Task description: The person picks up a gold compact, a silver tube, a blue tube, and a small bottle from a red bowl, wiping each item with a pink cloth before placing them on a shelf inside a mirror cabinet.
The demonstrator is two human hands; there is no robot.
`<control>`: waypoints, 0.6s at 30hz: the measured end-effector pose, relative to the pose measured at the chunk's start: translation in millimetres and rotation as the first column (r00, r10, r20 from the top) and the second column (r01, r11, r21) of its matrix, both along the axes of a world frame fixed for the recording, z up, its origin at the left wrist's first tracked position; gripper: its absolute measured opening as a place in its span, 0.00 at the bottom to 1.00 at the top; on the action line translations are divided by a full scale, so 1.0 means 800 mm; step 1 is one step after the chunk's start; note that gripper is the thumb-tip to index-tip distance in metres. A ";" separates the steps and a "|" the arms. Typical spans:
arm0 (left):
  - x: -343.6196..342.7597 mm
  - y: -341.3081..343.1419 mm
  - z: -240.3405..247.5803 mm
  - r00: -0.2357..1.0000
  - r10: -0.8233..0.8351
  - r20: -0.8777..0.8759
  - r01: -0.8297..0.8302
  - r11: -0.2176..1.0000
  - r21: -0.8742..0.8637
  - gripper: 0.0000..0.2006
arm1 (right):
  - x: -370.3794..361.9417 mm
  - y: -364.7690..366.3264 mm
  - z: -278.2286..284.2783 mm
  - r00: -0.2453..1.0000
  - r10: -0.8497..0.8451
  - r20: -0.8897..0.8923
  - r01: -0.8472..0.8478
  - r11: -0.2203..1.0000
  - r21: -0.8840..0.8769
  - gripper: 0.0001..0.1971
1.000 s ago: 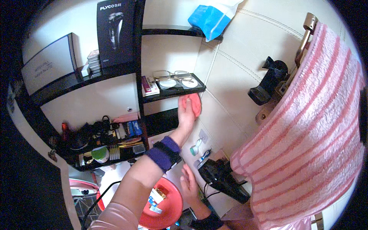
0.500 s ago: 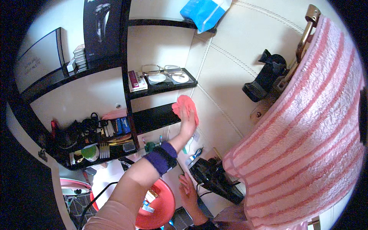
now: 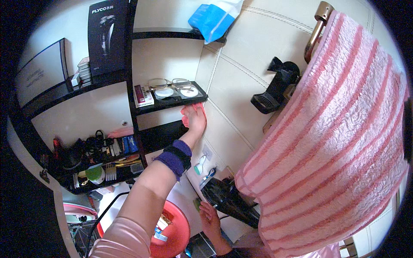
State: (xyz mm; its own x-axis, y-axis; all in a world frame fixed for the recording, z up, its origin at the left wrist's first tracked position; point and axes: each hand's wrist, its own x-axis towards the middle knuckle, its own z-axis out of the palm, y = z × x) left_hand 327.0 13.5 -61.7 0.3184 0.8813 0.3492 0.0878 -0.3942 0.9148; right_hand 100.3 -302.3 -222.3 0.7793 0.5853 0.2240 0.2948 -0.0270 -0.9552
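Note:
My left hand [image 3: 196, 121], with a purple wristband [image 3: 175, 160] on the wrist, reaches into the lower black shelf. It is closed on a coral-pink cloth [image 3: 186, 117], pressed just beneath the middle shelf [image 3: 183, 101] by the wall corner. Part of the cloth hides behind the fingers. Lower down, my right hand [image 3: 210, 220] is raised with its fingers apart, holding nothing I can see. Closest to it is a black hair dryer [image 3: 228, 198]. A small green thing [image 3: 197, 204] shows by its fingertips.
Glasses [image 3: 170, 84] and a small box [image 3: 143, 95] rest on the middle shelf. A striped pink towel [image 3: 327, 142] hangs at right beside a black holder [image 3: 279, 88]. Below is a red basin [image 3: 178, 228] with small packets. Cluttered toiletries [image 3: 97, 150] fill the left shelf; a blue bag [image 3: 211, 21] sits above.
My left hand has moved the cloth upward, closer to the underside of the middle shelf. The whole view has shifted slightly. My right hand stays low near the hair dryer.

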 end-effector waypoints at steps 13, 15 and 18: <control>-0.107 -0.096 -0.068 0.920 -0.389 -0.049 0.392 0.916 0.086 0.29 | -0.003 0.048 0.053 0.996 0.069 -0.057 -0.064 0.994 0.087 0.23; -0.132 -0.094 -0.074 0.879 -0.474 -0.042 0.476 0.870 0.127 0.23 | -0.005 0.066 0.065 0.994 0.058 -0.095 -0.050 0.996 0.077 0.24; -0.172 -0.088 -0.085 0.705 -0.692 0.155 0.705 0.661 -0.256 0.22 | -0.005 0.092 0.066 0.991 0.059 -0.121 -0.028 0.968 0.248 0.26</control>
